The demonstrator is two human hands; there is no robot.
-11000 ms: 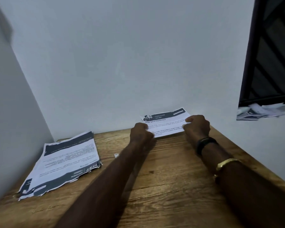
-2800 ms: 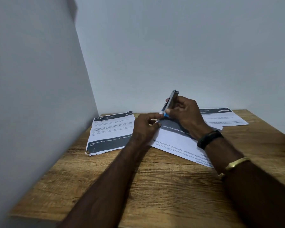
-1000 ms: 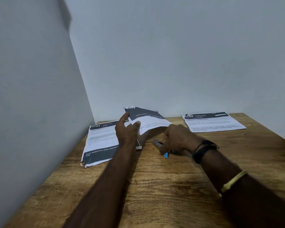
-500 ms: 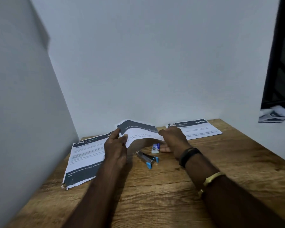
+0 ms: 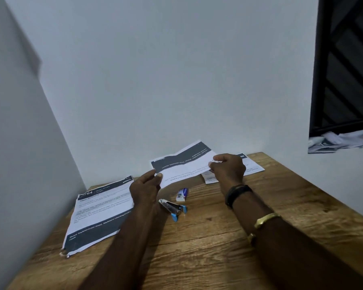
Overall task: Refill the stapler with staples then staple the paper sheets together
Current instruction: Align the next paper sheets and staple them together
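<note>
Head view: my left hand [image 5: 147, 189] pinches the near left corner of a printed paper sheet [image 5: 182, 166], thumb on top and fingers curled beneath. My right hand [image 5: 228, 169] pinches the same sheet at its right edge, fingers closed on the paper. The sheet is held clear of the wooden table [image 5: 218, 248], slightly bowed, with a dark band along its far side; I cannot tell whether it is one sheet or several. The stapler [image 5: 172, 208] lies on the table just beside my left wrist, untouched, its blue-tipped ends splayed apart. A small white and blue staple box [image 5: 182, 194] lies just beyond the stapler, near the held sheet's lower edge. A stack of printed sheets [image 5: 101, 212] lies flat at the table's left side, partly covered by my left forearm. Another printed sheet [image 5: 254, 166] lies flat behind my right hand. My right arm carries a black wristband [image 5: 237, 194] and a gold bangle [image 5: 264, 219].
</note>
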